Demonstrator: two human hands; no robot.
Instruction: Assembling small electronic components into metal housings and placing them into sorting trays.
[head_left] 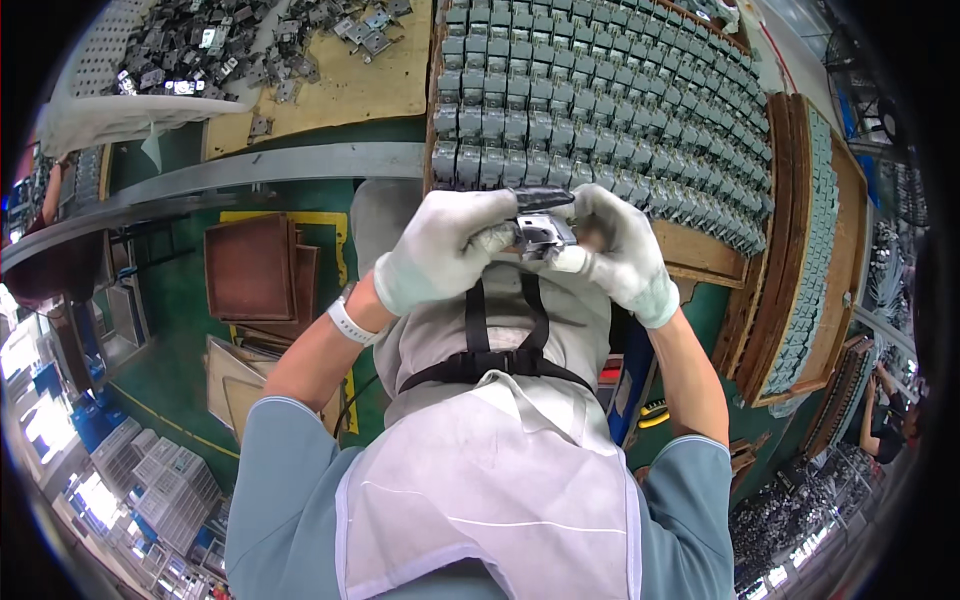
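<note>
Both my hands are raised in front of my lap in whitish gloves, holding a small silver metal bracket-like part (545, 236) between them. My left hand (447, 250) is closed, its fingertips pressed on the part's left side. My right hand (622, 255) pinches the right side, with its thumb under the edge. A dark elongated piece (543, 197) lies along the top of the part between the fingertips; whether it is separate or belongs to the part I cannot tell. Just beyond my hands, a wooden tray (690, 255) carries many rows of similar grey metal parts (590, 100).
Loose metal pieces (190, 45) are heaped on the yellowish worktop (380, 80) at the far left. A metal rail (290, 165) runs along its front. More wooden trays (785, 260) lean at the right. Brown boards (250, 265) stand on the green floor. Other people's arms show at both edges.
</note>
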